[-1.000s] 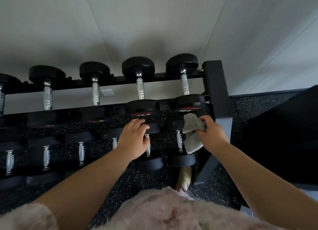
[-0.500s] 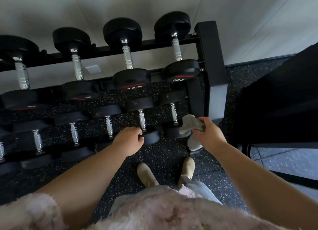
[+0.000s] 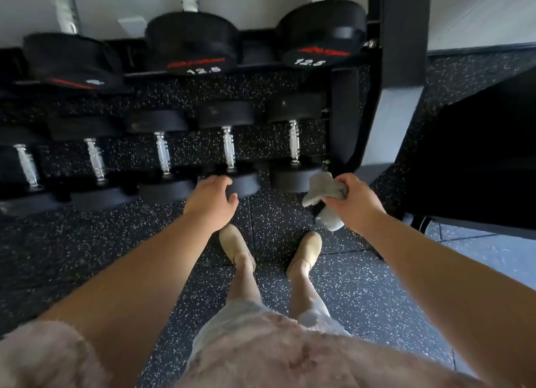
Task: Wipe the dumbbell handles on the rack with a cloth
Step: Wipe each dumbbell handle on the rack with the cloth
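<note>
Both dropped to the bottom row of the rack (image 3: 403,39) within the last second. Left hand (image 3: 211,203) off the bar, fingers now curled over the front end of a dumbbell (image 3: 246,184). Right hand (image 3: 358,202) at its 3 o'clock, fingers bunched tight round the cloth (image 3: 324,193), 5 o'clock of the end handle (image 3: 294,142), not touching. Likely wiped next.

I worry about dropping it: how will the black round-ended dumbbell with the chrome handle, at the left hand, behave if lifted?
Likely heavy: the black round-ended dumbbell has thick ends. Set down, it may roll. Its ribbed chrome handle probably resists slipping.
</note>
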`<control>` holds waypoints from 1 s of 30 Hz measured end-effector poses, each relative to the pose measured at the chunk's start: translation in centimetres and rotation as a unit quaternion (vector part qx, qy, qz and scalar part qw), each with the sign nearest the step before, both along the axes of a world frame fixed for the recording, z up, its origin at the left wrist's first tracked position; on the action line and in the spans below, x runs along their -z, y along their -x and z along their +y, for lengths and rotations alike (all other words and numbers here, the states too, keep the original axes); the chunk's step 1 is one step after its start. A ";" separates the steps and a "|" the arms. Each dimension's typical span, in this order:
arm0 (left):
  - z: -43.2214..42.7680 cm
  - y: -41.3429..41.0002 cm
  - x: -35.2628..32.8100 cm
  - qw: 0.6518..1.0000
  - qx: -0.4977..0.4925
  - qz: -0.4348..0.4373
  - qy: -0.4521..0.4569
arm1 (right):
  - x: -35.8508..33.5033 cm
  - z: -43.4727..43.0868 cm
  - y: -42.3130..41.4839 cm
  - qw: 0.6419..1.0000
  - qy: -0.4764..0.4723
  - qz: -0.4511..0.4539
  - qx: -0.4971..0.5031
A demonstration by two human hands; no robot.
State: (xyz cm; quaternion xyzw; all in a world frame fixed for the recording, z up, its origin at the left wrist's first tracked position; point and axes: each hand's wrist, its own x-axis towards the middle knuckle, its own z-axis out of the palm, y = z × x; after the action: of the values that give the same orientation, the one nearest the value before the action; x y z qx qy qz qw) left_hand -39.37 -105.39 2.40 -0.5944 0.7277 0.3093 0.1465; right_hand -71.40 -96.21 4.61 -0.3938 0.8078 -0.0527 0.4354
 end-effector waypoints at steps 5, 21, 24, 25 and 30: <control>-1.9 2.8 3.9 0.998 0.056 -0.001 0.040 | 2.9 -2.4 -0.2 0.998 0.023 -0.057 0.006; -5.4 5.0 16.0 0.961 0.214 -0.009 0.173 | 14.2 -5.4 -2.2 0.985 0.173 -0.002 0.018; -6.1 4.6 17.9 0.966 0.189 0.017 0.177 | 15.7 -4.8 -1.3 0.982 0.189 0.013 -0.020; -6.2 4.5 18.4 0.967 0.182 0.019 0.179 | 16.2 -4.4 -1.0 0.980 0.196 0.019 -0.028; -5.9 3.6 19.7 0.956 0.187 0.041 0.221 | 18.8 -3.5 0.0 0.977 0.203 0.053 -0.035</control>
State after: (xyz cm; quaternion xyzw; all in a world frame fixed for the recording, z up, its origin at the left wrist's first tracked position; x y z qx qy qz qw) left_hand -43.01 -111.31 -17.29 -0.4524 0.8812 0.1321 0.0364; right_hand -71.37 -99.67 -14.16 -0.5039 0.7881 -0.1794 0.3046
